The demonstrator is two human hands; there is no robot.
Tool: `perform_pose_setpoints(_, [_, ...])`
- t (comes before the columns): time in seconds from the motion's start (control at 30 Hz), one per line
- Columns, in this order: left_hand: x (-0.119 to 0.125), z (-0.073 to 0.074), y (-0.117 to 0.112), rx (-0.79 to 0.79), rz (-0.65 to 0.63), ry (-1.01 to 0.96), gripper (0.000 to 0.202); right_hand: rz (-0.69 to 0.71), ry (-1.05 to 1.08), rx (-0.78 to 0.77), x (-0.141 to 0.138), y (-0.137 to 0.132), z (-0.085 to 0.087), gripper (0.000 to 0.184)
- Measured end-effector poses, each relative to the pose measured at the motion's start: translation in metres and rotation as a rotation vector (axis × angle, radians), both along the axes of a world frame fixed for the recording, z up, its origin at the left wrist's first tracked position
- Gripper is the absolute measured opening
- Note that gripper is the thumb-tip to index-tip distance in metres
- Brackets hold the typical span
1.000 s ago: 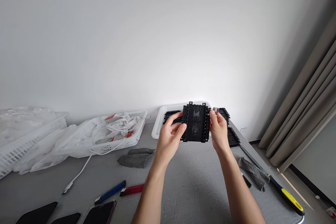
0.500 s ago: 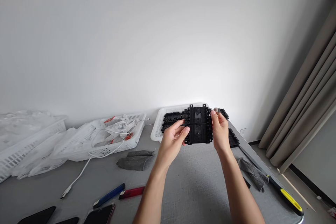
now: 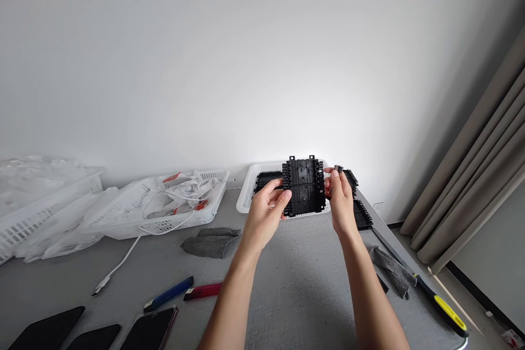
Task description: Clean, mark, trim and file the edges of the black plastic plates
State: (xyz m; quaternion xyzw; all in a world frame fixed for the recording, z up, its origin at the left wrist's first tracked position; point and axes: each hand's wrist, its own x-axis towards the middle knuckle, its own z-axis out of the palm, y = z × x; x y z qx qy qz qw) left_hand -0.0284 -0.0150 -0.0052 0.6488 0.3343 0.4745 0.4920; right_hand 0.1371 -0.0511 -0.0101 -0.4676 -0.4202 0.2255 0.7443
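Observation:
In my left hand (image 3: 266,210) is a black plastic panel (image 3: 304,188) with toothed sides and two small tabs on top. The thumb lies on its front left edge and the fingers go behind it. Just right of the panel, my right hand (image 3: 343,205) is closed, pinching a small object with a metallic end (image 3: 338,168) whose kind I cannot make out. Its fingertips are close to the panel's right edge. A white basket (image 3: 243,203) stands behind the panel, with another black toothed piece (image 3: 266,179) inside, partly hidden by my left hand.
More black toothed parts (image 3: 362,215) lie at the right edge. Grey cloths (image 3: 211,243), a yellow-and-black handled tool (image 3: 449,311), blue (image 3: 169,293) and red (image 3: 202,291) bars and dark phone-like slabs (image 3: 151,329) lie around. Baskets with plastic bags (image 3: 164,229) and a white cable (image 3: 118,273) are left.
My right hand has come off the panel's right edge, still pinching the small object. The panel, in my left hand, has shifted slightly left and up and turned a little.

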Motion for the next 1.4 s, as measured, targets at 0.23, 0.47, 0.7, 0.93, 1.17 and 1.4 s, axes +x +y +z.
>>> perform_pose_setpoints(0.23, [-0.001, 0.003, -0.007, 0.058, 0.008, -0.017, 0.057, 0.094, 0.036, -0.048, 0.005, 0.001, -0.004, 0.032])
perform_pose_setpoints(0.47, [0.0, 0.009, -0.014, 0.057, -0.059, -0.029, 0.053, 0.039, 0.01, -0.052, 0.006, -0.002, -0.003, 0.037])
perform_pose_setpoints(0.7, [0.003, 0.008, -0.012, 0.042, -0.132, -0.075, 0.054, -0.022, -0.037, 0.011, -0.003, 0.0, -0.003, 0.039])
perform_pose_setpoints(0.93, [0.003, 0.01, -0.013, 0.023, -0.057, -0.042, 0.06, 0.117, 0.004, 0.06, -0.005, 0.005, -0.005, 0.035])
perform_pose_setpoints(1.17, [0.002, 0.009, -0.015, 0.035, -0.173, 0.019, 0.062, 0.105, 0.044, 0.064, -0.004, 0.005, -0.005, 0.034])
perform_pose_setpoints(1.4, [0.004, 0.005, -0.006, 0.014, -0.01, -0.057, 0.064, 0.141, 0.221, 0.012, 0.001, 0.003, -0.001, 0.038])
